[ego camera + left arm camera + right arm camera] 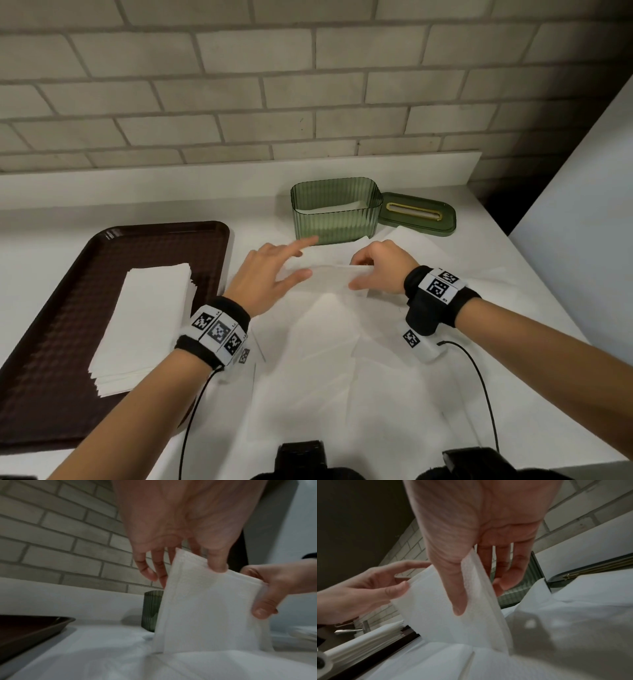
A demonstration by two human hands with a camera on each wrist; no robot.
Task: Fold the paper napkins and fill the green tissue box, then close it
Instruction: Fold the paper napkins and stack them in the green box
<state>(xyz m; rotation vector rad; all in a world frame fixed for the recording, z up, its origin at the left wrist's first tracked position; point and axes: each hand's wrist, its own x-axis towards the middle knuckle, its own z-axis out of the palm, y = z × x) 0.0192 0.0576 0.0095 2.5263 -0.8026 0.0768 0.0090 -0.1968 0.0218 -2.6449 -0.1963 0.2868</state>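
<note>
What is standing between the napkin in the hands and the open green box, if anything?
Nothing visible. The folded napkin, pinched by the left hand and right hand, is just in front of the green tissue box, whose top is open. Its lid lies beside it, to the right.

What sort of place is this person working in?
Probably a café or canteen service counter, though it could be a home kitchen: a white counter against a brick-tiled wall, a brown serving tray holding a stack of napkins, and a green tissue box.
</note>
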